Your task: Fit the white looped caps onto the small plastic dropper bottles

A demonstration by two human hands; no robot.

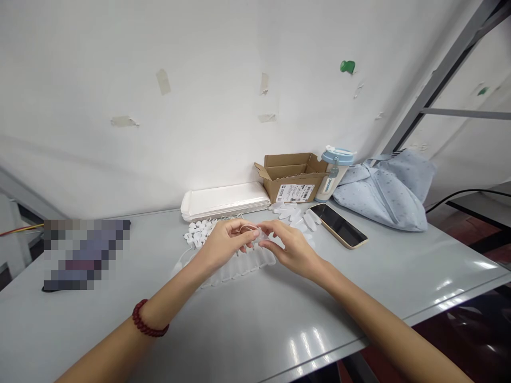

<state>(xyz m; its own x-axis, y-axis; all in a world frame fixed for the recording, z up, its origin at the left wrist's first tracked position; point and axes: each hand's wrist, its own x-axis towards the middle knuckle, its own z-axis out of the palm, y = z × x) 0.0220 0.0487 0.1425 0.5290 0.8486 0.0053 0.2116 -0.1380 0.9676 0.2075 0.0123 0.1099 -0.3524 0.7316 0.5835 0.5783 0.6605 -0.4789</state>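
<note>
My left hand is closed in a pinch on a thin white cable, which loops over its fingers. Close beside it, my right hand pinches a small clear plastic piece, and the fingertips of both hands nearly meet there. Fingers partly cover both items, so I cannot tell whether the cable is inside the piece. Under and behind the hands lies a row of translucent plastic sleeves. White plugs with cables are heaped left of my left hand. More loose translucent sleeves lie beyond my right hand.
A stack of flat white boxes and an open cardboard box stand against the wall. To their right are a tumbler, a phone and a light-blue cloth bag. A blurred-out item lies at the table's left.
</note>
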